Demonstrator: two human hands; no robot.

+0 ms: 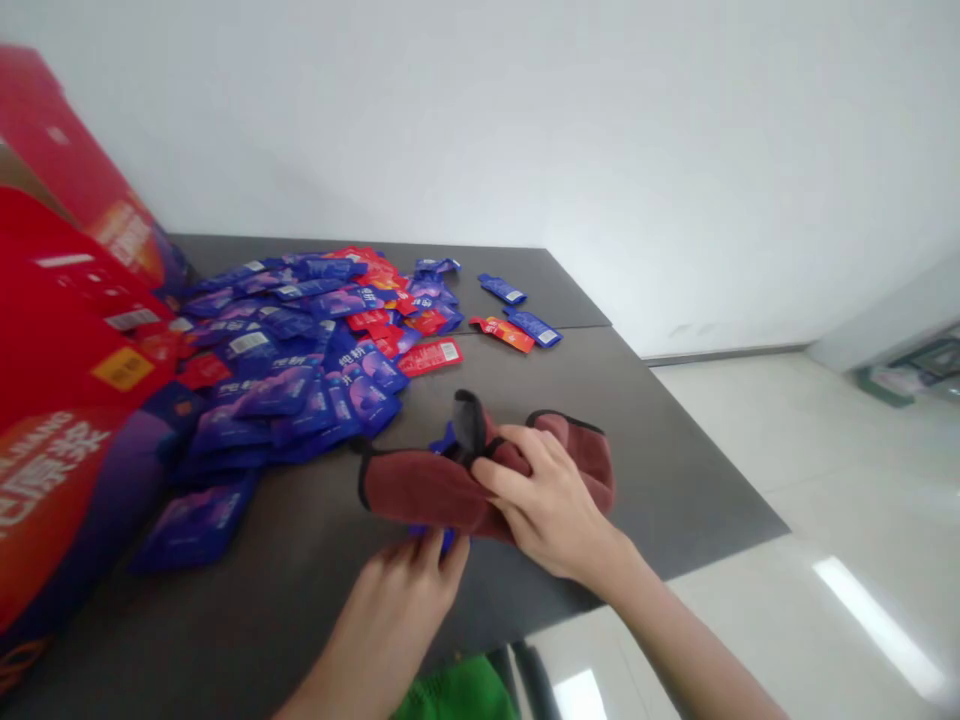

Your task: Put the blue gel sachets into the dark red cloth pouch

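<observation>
Gripping the maroon cloth [431, 490] with our right hand [551, 500], we'd spare the blue packet [444, 441] underneath; can't tell if our left hand [397, 595] pinches.

plain white-walled room, dark table [315, 560], tiled floor [847, 450]
</observation>
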